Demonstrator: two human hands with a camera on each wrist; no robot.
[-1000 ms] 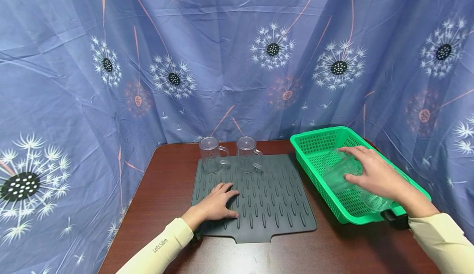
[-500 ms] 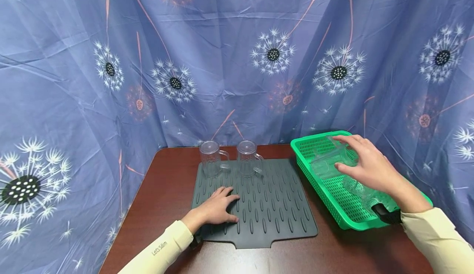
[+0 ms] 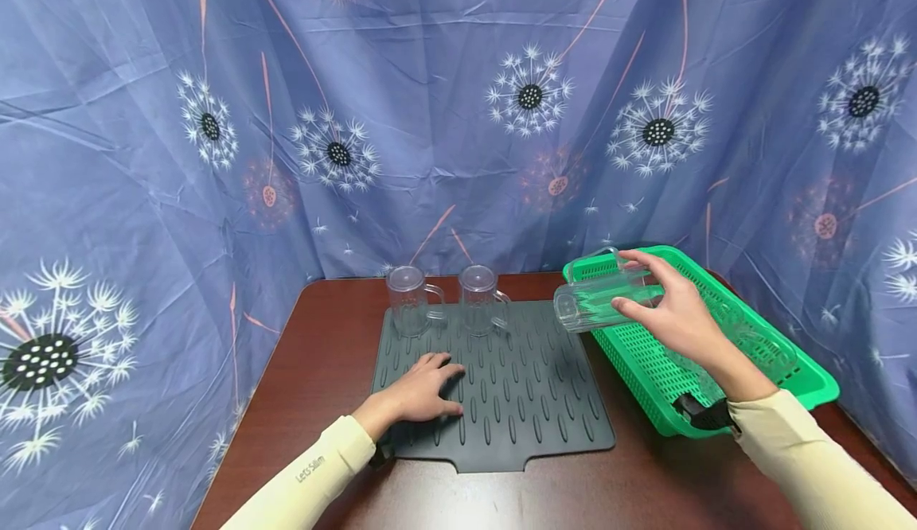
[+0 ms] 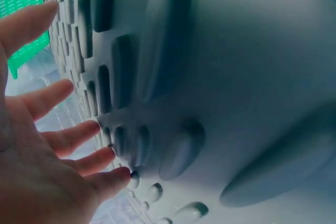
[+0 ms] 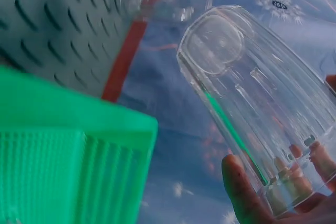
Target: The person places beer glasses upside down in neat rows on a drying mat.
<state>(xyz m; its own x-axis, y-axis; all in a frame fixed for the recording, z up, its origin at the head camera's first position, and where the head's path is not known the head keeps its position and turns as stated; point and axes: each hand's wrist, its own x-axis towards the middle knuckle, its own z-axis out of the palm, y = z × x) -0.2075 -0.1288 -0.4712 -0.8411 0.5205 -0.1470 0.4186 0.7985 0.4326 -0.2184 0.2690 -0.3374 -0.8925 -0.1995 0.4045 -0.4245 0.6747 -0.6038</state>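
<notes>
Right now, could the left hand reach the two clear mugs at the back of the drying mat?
Probably yes: the left hand lies flat on the drying mat, with only bare mat between it and the clear mugs.

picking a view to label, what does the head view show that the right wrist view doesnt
Only the head view shows the left hand flat on the mat and two mugs standing at its far edge. Only the right wrist view shows the fingers through the clear wall of the held mug. Both show the right hand holding that mug, the basket and the mat.
</notes>
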